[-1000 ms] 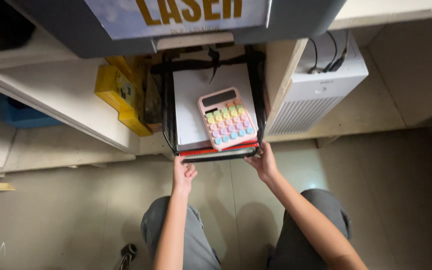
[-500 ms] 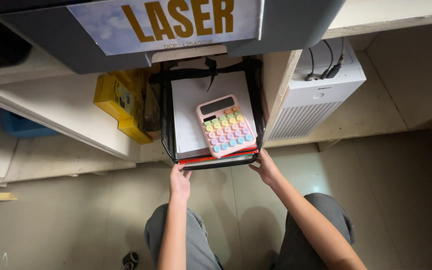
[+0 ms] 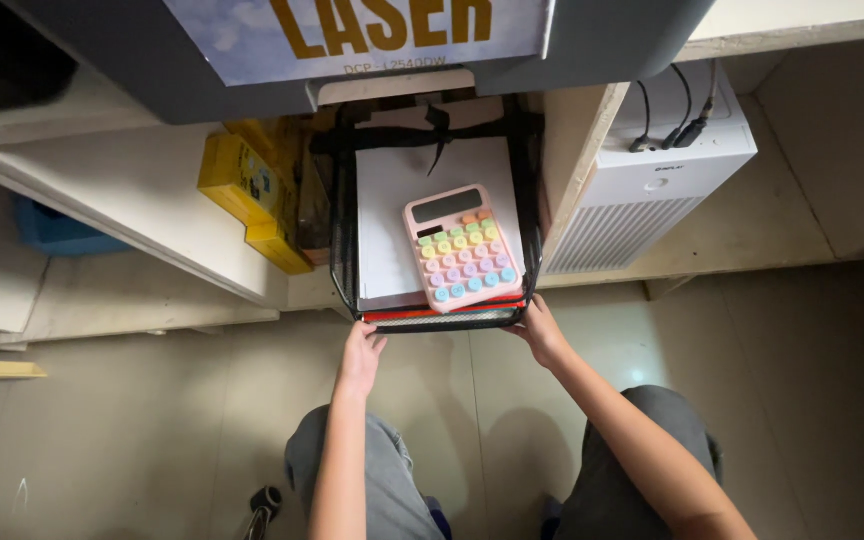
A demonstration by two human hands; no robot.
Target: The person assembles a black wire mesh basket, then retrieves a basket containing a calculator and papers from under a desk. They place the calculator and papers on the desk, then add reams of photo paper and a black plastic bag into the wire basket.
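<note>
A black mesh tray [image 3: 344, 250] sits under a grey printer, holding white paper [image 3: 392, 200] over a red folder. On the paper lies a pink calculator [image 3: 462, 248] with pastel round keys. My left hand [image 3: 360, 352] grips the tray's front left corner from below. My right hand [image 3: 540, 330] holds the front right corner. Both forearms reach up from my lap, with grey trousers visible beneath.
The grey printer [image 3: 132, 60] overhangs the tray at the top. Yellow boxes [image 3: 242, 185] stand left of the tray on a white shelf. A white vented unit [image 3: 652, 190] with plugged cables stands to the right. A blue bin [image 3: 57, 232] is at far left.
The tray with the calculator has slid slightly farther back under the printer, and both hands followed it, keeping hold of the front corners.
</note>
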